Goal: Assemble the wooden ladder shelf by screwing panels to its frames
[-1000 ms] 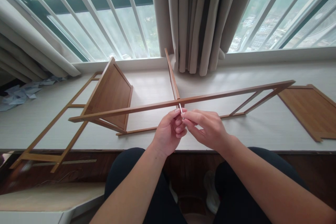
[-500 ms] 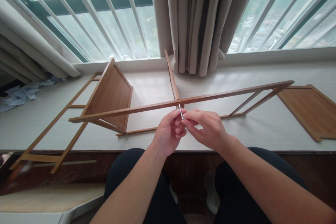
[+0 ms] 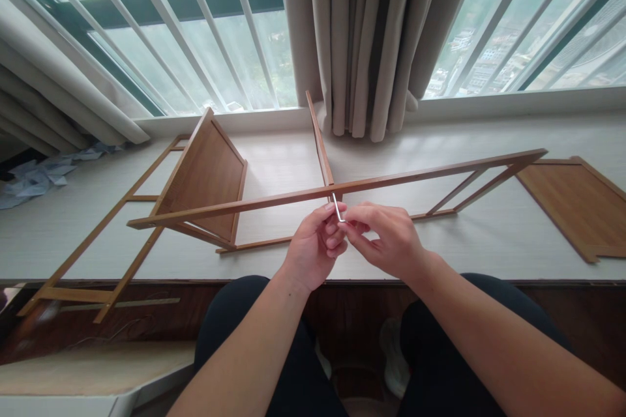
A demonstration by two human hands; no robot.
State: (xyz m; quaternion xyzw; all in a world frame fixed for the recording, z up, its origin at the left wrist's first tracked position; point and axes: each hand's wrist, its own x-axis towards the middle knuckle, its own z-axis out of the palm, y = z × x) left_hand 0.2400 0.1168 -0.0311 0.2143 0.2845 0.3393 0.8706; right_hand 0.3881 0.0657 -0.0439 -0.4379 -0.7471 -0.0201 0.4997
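A silver hex key (image 3: 337, 206) runs from the rail of a brown wooden frame (image 3: 274, 201) down between my hands. Its tip meets the rail close to where an upright wooden shelf panel (image 3: 319, 138) joins it; the fastener there is hidden. My left hand (image 3: 317, 239) is closed, with thumb and finger around the long arm of the key. Pinched at the bent short end are the fingers of my right hand (image 3: 384, 229). Another wooden panel (image 3: 203, 189) stands within the left part of the frame.
A second ladder-like wooden frame (image 3: 128, 198) leans at the left, its legs past the platform's edge. At the right a loose wooden panel (image 3: 577, 205) lies flat on the white platform (image 3: 415, 137). Crumpled paper (image 3: 36, 177) lies far left. Curtains (image 3: 362, 45) hang behind.
The bent end of the hex key has turned slightly, so its short arm now shows toward my right fingers. Both hands and the wooden parts stay nearly where they were.
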